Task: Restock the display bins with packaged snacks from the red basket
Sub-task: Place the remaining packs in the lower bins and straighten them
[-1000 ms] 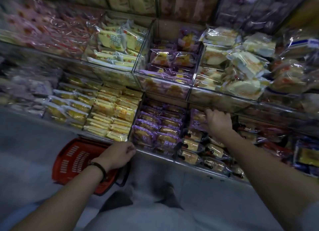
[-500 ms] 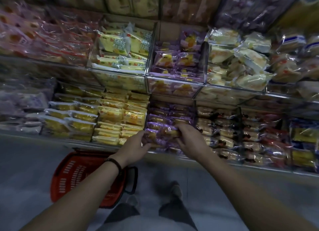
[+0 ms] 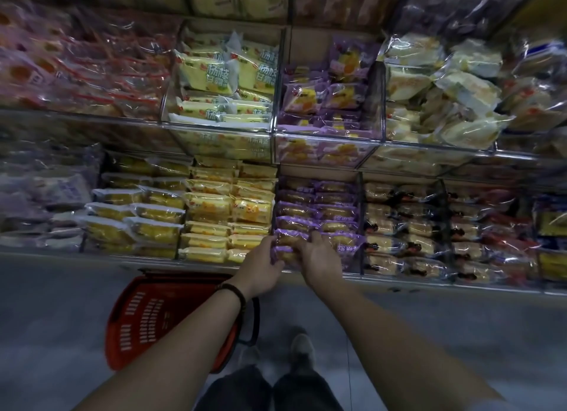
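Note:
Both my hands meet at the front of the lower purple snack bin (image 3: 316, 209). My left hand (image 3: 260, 264) grips the left end of a purple-wrapped snack pack (image 3: 287, 251) and my right hand (image 3: 319, 258) holds its right end, fingers curled over it. The red basket (image 3: 153, 315) stands on the floor below my left forearm; its inside looks bare as far as I can see.
Clear display bins fill two shelf tiers: yellow packs (image 3: 221, 217) left of the purple bin, brown-and-white packs (image 3: 399, 229) to its right, more purple packs (image 3: 325, 103) above. My shoes (image 3: 302, 347) stand on the grey floor beside the basket's black handle (image 3: 254, 321).
My left hand left the basket rim and rose to the purple bin. My right hand came left from the brown-pack bin. Both now close on one purple pack at the front.

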The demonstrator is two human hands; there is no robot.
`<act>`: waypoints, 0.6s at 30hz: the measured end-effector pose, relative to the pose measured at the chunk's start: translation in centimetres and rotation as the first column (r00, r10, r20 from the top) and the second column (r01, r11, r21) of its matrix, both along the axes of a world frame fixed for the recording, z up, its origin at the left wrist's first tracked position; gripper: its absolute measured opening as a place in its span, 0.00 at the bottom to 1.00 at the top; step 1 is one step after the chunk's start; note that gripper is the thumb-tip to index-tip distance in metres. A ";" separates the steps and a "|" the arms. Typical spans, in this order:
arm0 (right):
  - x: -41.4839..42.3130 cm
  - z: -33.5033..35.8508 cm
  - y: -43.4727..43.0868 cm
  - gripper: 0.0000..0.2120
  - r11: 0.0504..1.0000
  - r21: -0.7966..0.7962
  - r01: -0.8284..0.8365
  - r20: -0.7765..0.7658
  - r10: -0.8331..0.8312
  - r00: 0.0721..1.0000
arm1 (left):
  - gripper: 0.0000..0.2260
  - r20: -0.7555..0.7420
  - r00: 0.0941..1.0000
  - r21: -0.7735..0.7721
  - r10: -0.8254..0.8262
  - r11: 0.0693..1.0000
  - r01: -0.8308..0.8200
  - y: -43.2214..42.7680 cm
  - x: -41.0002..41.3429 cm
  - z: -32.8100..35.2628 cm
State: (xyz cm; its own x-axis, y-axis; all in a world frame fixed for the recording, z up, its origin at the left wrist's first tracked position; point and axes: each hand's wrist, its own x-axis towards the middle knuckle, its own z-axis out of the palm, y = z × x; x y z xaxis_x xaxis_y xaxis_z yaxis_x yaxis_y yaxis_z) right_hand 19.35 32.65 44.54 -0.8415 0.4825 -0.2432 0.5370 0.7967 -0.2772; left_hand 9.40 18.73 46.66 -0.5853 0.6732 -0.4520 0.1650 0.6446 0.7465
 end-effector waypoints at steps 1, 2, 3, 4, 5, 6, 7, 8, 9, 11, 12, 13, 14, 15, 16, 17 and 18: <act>0.0 -0.1 -0.1 0.21 0.999 -0.038 -0.005 -0.022 0.004 1.000 | 0.27 -0.047 0.998 -0.022 -0.031 0.999 0.030 -0.1 0.1 -0.2; 0.1 -0.2 -0.2 0.20 0.998 -0.062 -0.016 -0.043 0.013 0.999 | 0.28 -0.111 0.991 -0.068 -0.078 0.995 0.071 -0.2 0.3 -0.3; 0.3 -0.3 -0.2 0.20 0.997 -0.073 -0.027 -0.046 0.024 0.999 | 0.28 -0.184 0.974 -0.125 -0.136 0.986 0.114 -0.4 0.4 -0.5; 0.5 -0.5 -0.2 0.20 0.997 -0.065 -0.032 -0.039 0.030 0.999 | 0.27 -0.258 0.944 -0.175 -0.206 0.971 0.164 -0.4 0.6 -0.6; 0.8 -0.4 -0.2 0.21 0.999 -0.033 -0.029 -0.029 0.028 0.999 | 0.26 -0.322 0.903 -0.224 -0.285 0.949 0.220 -0.5 0.8 -0.6; 1.2 -0.5 -0.3 0.23 0.999 0.022 -0.031 -0.023 0.031 0.999 | 0.26 -0.370 0.854 -0.279 -0.367 0.920 0.275 -0.5 1.0 -0.7; 1.6 -0.5 -0.3 0.26 0.995 0.091 -0.041 -0.011 0.042 0.999 | 0.27 -0.400 0.804 -0.336 -0.440 0.887 0.318 -0.5 1.1 -0.8; 2.1 -0.6 -0.4 0.29 0.986 0.153 -0.059 0.014 0.057 0.998 | 0.29 -0.415 0.759 -0.389 -0.501 0.852 0.350 -0.4 1.4 -0.9; 2.8 -0.8 -0.6 0.29 0.977 0.196 -0.080 0.030 0.076 0.997 | 0.31 -0.418 0.723 -0.440 -0.549 0.819 0.368 -0.5 1.6 -1.2; 4.1 -1.5 -1.1 0.28 0.968 0.208 -0.143 0.051 0.135 0.990 | 0.36 -0.416 0.660 -0.541 -0.626 0.753 0.373 -0.5 2.1 -1.6; 4.6 -1.9 -1.4 0.29 0.968 0.188 -0.166 0.077 0.154 0.985 | 0.38 -0.416 0.627 -0.590 -0.659 0.720 0.366 -0.5 2.4 -1.8; 4.8 -2.3 -1.5 0.32 0.969 0.169 -0.180 0.112 0.163 0.980 | 0.40 -0.415 0.599 -0.632 -0.685 0.691 0.352 -0.5 2.8 -2.0; 4.9 -2.8 -1.7 0.34 0.969 0.158 -0.189 0.139 0.168 0.976 | 0.42 -0.414 0.582 -0.664 -0.700 0.670 0.333 -0.5 3.1 -2.3; 4.9 -3.1 -1.8 0.37 0.970 0.144 -0.194 0.163 0.170 0.972 | 0.42 -0.410 0.577 -0.689 -0.706 0.655 0.311 -0.4 3.3 -2.5; 4.7 -3.3 -1.9 0.39 0.971 0.126 -0.203 0.193 0.176 0.965 | 0.42 -0.401 0.582 -0.709 -0.707 0.642 0.292 -0.3 3.5 -2.8; 4.6 -3.4 -1.9 0.40 0.971 0.103 -0.217 0.228 0.190 0.955 | 0.42 -0.391 0.591 -0.725 -0.705 0.632 0.274 -0.1 3.6 -2.9; 4.4 -3.4 -1.8 0.42 0.969 0.080 -0.235 0.261 0.207 0.943 | 0.41 -0.380 0.602 -0.737 -0.702 0.623 0.262 0.1 3.7 -3.1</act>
State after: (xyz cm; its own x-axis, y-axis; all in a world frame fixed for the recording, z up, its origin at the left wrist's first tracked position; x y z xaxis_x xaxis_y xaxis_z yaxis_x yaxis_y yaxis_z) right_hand 23.79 30.87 41.17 -0.8494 0.3266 -0.4147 0.3849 0.9208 -0.0632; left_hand 13.15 18.83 43.59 -0.5171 0.6746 -0.5268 0.8311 0.5430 -0.1205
